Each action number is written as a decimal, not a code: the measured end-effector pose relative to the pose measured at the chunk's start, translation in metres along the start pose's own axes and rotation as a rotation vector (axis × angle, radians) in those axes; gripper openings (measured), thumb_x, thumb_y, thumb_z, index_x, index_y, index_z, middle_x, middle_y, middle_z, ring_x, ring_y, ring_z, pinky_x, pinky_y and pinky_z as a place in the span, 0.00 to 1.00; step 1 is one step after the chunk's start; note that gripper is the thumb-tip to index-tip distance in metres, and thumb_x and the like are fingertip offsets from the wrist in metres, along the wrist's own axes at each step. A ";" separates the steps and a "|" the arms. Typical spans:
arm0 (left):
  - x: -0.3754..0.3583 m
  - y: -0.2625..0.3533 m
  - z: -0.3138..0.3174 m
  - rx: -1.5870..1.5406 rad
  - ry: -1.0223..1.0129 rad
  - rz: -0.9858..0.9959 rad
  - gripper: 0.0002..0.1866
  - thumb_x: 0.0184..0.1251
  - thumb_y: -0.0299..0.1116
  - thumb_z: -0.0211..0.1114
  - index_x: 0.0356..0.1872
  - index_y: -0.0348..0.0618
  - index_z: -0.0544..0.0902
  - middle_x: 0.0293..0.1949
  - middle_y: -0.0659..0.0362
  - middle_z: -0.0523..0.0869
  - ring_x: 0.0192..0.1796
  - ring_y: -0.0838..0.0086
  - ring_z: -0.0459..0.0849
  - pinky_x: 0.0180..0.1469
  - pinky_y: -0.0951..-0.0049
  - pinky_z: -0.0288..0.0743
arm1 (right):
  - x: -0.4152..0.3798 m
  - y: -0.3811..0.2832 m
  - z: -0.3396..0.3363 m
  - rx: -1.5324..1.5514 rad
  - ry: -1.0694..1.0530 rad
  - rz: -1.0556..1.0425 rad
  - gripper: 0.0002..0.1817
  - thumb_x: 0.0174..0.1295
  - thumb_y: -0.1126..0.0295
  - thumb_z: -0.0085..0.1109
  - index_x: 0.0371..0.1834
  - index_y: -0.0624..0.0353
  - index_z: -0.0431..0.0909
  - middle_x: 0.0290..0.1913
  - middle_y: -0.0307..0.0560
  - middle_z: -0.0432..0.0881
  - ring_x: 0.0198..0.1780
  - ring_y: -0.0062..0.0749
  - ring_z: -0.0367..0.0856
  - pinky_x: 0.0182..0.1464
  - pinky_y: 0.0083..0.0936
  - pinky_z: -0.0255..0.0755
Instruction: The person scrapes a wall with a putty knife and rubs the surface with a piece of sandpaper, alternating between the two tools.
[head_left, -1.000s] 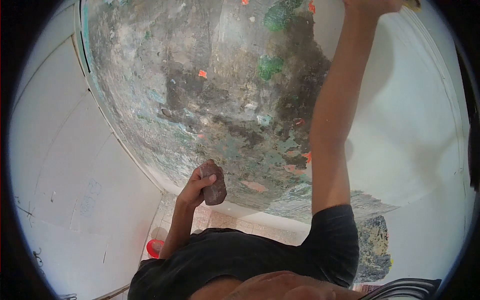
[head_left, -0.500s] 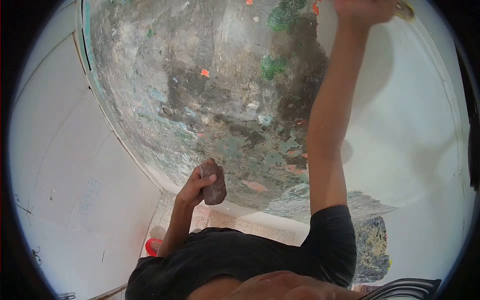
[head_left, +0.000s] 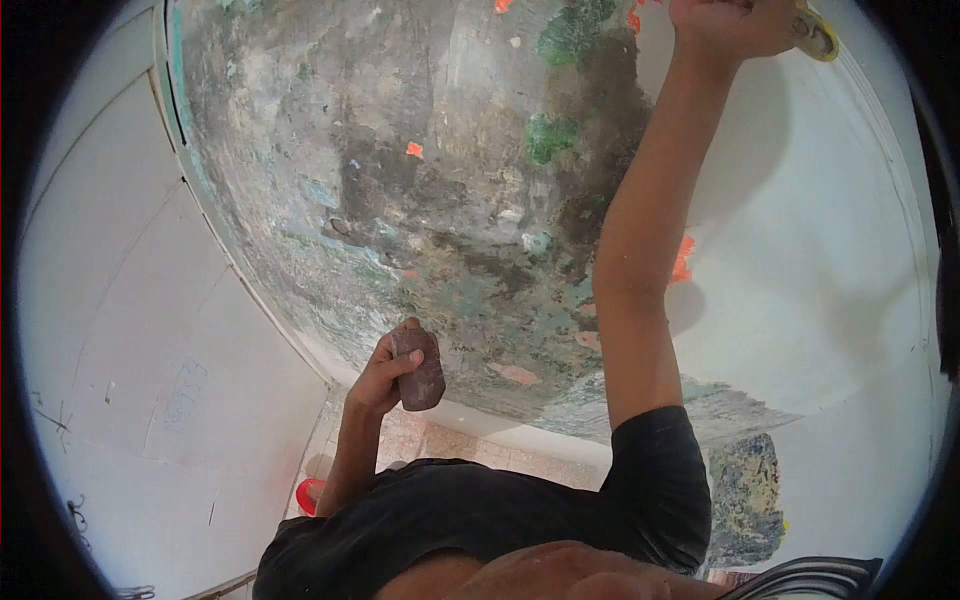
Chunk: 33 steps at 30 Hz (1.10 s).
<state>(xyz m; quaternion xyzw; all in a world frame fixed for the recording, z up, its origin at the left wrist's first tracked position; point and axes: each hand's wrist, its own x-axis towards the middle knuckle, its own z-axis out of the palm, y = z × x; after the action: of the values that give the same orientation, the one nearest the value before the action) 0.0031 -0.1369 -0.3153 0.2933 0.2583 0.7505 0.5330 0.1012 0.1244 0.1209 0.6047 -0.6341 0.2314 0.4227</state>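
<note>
My left hand (head_left: 380, 372) is closed round a dusty, reddish-brown block (head_left: 420, 372) that looks like a sanding block, thumb across its face, held low in front of the wall. High at the top edge of the head view, my right hand (head_left: 735, 25) is closed on a tool with a yellow handle (head_left: 817, 36). Only the handle's end shows beside the hand; the tool's working end is hidden or out of view. Behind both hands is a wall with a patchy grey, stained surface (head_left: 400, 200), and smooth white plaster (head_left: 830, 270) covers its right part.
A plain white wall (head_left: 130, 330) meets the patchy one in a corner on the left. Bare orange spots (head_left: 414, 149) and green patches (head_left: 550, 138) mark the surface. Below lie floor tiles (head_left: 400, 435) and a red object (head_left: 310, 495) beside my left arm. A rough dark patch (head_left: 745, 495) shows at lower right.
My right elbow and forearm have shifted left, uncovering an orange spot right of the forearm. More of the yellow handle shows. My left hand and the block have moved slightly left in view.
</note>
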 end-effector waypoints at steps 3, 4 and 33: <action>0.002 0.001 -0.001 0.006 -0.003 -0.002 0.15 0.60 0.32 0.71 0.40 0.48 0.71 0.38 0.63 0.78 0.40 0.79 0.78 0.42 0.76 0.74 | -0.006 -0.011 -0.015 -0.006 0.179 -0.101 0.19 0.71 0.64 0.45 0.20 0.49 0.56 0.16 0.32 0.54 0.15 0.18 0.48 0.18 0.22 0.47; 0.001 0.000 -0.002 0.006 0.004 0.005 0.16 0.59 0.32 0.71 0.41 0.48 0.71 0.38 0.63 0.78 0.40 0.79 0.78 0.42 0.75 0.74 | 0.000 -0.013 0.004 0.316 0.446 -0.064 0.19 0.71 0.63 0.45 0.20 0.48 0.55 0.16 0.32 0.54 0.15 0.18 0.48 0.18 0.21 0.47; -0.011 0.024 -0.014 0.256 0.038 0.224 0.19 0.47 0.33 0.82 0.32 0.44 0.76 0.32 0.63 0.83 0.34 0.81 0.79 0.37 0.77 0.72 | 0.017 -0.005 -0.007 0.416 0.323 0.170 0.17 0.69 0.63 0.49 0.21 0.50 0.61 0.14 0.32 0.55 0.14 0.17 0.49 0.17 0.21 0.49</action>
<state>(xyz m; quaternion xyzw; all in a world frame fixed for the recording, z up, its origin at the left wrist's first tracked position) -0.0200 -0.1561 -0.3101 0.3715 0.3273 0.7717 0.3993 0.1091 0.1194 0.1374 0.5783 -0.5458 0.4848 0.3642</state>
